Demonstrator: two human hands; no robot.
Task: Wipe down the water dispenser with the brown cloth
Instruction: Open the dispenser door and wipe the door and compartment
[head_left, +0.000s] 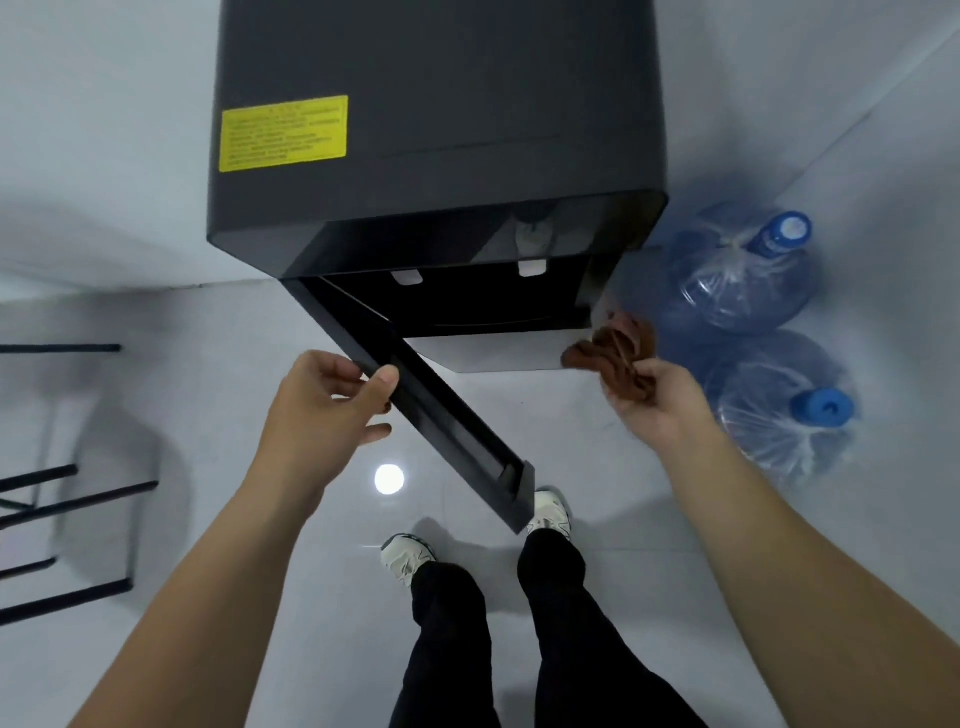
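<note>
Door swung open, cloth in your right hand.
Your left hand (332, 400) pinches the top edge of the water dispenser (431, 135) door (441, 415); your right hand (657, 402) clutches the bunched brown cloth (615, 356) beside the dispenser's front right corner.

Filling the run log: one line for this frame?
left hand: holds open door | right hand: grips brown cloth | water dispenser: cloth off it
</note>
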